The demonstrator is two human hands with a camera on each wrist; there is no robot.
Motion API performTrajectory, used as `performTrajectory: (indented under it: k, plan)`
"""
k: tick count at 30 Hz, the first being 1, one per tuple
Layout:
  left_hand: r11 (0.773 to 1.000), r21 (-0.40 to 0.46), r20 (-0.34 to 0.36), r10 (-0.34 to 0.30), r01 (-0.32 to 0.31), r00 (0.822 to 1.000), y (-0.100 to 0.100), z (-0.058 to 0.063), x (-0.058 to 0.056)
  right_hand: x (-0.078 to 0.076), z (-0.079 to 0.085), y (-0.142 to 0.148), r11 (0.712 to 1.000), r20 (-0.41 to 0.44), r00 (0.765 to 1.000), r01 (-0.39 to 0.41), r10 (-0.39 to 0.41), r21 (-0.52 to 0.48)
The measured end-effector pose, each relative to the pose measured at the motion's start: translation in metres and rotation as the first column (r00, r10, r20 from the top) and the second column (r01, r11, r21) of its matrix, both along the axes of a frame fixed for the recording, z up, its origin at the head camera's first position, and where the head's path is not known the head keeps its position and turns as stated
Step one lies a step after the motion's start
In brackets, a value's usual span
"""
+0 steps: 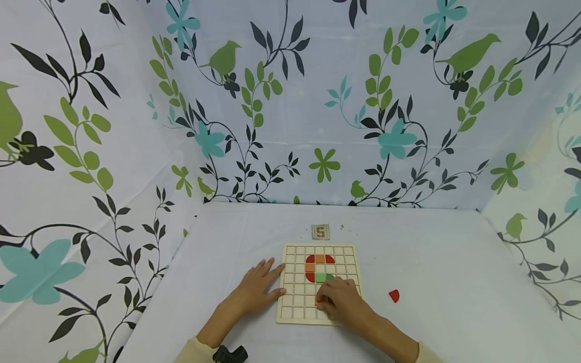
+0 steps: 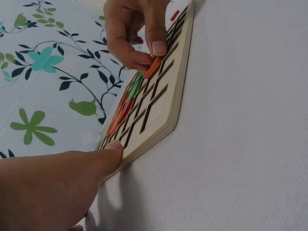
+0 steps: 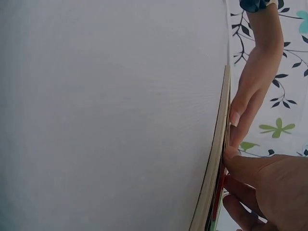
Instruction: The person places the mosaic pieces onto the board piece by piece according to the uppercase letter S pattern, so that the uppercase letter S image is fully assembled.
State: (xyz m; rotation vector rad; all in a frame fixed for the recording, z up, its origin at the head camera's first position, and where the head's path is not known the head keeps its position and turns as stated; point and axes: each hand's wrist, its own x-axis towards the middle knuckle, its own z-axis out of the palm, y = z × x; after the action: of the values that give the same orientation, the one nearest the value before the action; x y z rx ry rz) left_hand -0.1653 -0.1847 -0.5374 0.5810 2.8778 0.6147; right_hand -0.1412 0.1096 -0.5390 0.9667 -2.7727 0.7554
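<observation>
A pale wooden grid board (image 1: 295, 310) lies on the white table. My left hand (image 1: 256, 288) rests at its left edge, fingers spread, with the thumb on the rim. Over the near middle of the board, my right hand (image 1: 342, 301) pinches a small orange tile (image 2: 153, 69) between thumb and finger, close over the grid cells. Farther up the grid sit orange squares (image 1: 320, 258), red rounded corner pieces (image 1: 310, 277), a green square (image 1: 320, 278) and a green rounded piece (image 1: 330, 276), partly behind the right hand.
Right of the board lies a loose red quarter-round piece (image 1: 394, 296). Beyond the far edge is a small square card (image 1: 321, 232) bearing an S-like figure. Patterned cloth (image 1: 295, 101) with leaves and birds hangs around the table's back and sides.
</observation>
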Motion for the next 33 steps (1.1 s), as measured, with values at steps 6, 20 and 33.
performTrajectory:
  k: [6, 20, 33]
  plan:
    - [1.0, 0.003, 0.003, 0.0, 0.0, 1.0, 0.0, 0.002, 0.0, 0.0, 0.002, 0.0, 0.999, -0.028, 1.0, -0.003, 0.005, 0.041]
    - [1.0, 0.009, 0.015, -0.001, 0.001, 1.0, 0.0, 0.003, -0.001, 0.001, 0.007, 0.006, 0.999, -0.057, 0.998, -0.023, 0.025, 0.045]
    - [1.0, -0.001, -0.001, -0.009, 0.009, 1.0, -0.002, -0.001, -0.002, 0.003, 0.02, 0.027, 0.996, -0.053, 0.998, 0.043, -0.039, 0.078]
